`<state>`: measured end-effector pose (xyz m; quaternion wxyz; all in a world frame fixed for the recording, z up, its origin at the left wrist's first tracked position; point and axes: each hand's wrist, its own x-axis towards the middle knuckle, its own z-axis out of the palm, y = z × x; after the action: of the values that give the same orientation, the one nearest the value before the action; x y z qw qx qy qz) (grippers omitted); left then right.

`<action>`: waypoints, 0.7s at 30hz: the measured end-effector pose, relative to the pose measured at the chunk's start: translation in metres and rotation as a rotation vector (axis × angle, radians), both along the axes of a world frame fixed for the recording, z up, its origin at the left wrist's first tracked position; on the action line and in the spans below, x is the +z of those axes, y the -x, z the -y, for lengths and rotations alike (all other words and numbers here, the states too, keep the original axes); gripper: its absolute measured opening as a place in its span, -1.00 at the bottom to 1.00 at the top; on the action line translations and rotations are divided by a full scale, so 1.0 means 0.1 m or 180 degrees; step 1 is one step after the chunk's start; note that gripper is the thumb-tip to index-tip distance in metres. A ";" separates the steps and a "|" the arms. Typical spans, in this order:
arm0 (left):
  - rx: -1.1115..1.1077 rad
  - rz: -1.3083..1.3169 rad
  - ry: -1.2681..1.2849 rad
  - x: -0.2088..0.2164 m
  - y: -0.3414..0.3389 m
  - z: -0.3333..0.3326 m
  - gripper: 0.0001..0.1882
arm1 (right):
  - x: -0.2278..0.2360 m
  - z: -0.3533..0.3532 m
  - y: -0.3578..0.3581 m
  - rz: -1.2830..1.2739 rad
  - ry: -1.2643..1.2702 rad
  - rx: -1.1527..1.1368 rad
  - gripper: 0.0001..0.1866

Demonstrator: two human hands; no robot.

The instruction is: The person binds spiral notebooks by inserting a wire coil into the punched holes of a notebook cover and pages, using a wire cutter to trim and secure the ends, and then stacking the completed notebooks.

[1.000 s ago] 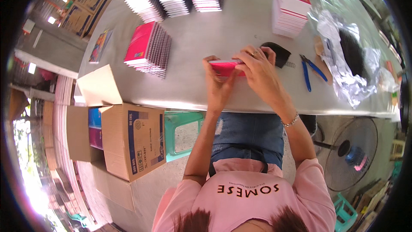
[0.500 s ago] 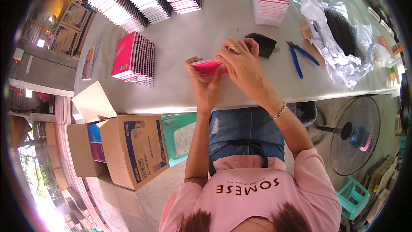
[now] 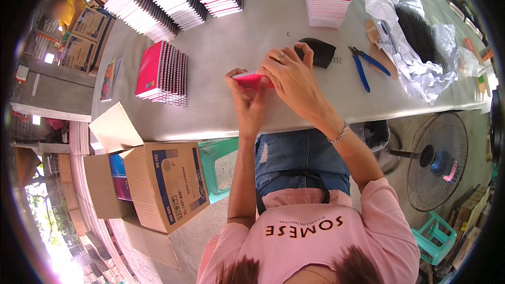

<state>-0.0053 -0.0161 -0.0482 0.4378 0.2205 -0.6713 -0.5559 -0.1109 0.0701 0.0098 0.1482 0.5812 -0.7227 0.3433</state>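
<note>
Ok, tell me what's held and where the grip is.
A red-covered notebook: the left hand has its grip on the left end, the right hand on the right end.

A floor fan (image 3: 439, 160) with a round wire guard stands at the right, near a teal stool (image 3: 435, 237). At the left, an open cardboard box (image 3: 171, 186) adjoins a second teal stool (image 3: 211, 171); brown cartons (image 3: 84, 34) are stacked farther back.
</note>
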 end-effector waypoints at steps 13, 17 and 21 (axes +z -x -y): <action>-0.0060 0.0231 -0.0476 0.17 -0.18 -0.11 -0.65 | 0.22 -0.04 0.54 0.0124 -0.0435 0.0048 -0.91; 0.0052 0.0183 -0.0435 0.17 -0.25 -0.15 -0.63 | 0.26 -0.33 1.21 0.0361 -0.1350 0.0358 -0.72; 0.0160 0.0236 -0.0209 0.10 -0.28 -0.16 -0.62 | -0.06 -0.40 1.40 0.0436 -0.1948 0.0733 -0.49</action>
<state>0.0226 -0.0001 -0.0383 0.4190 0.2720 -0.6627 -0.5579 -0.2507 0.1098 0.0034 -0.1218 0.6522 -0.7302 0.1631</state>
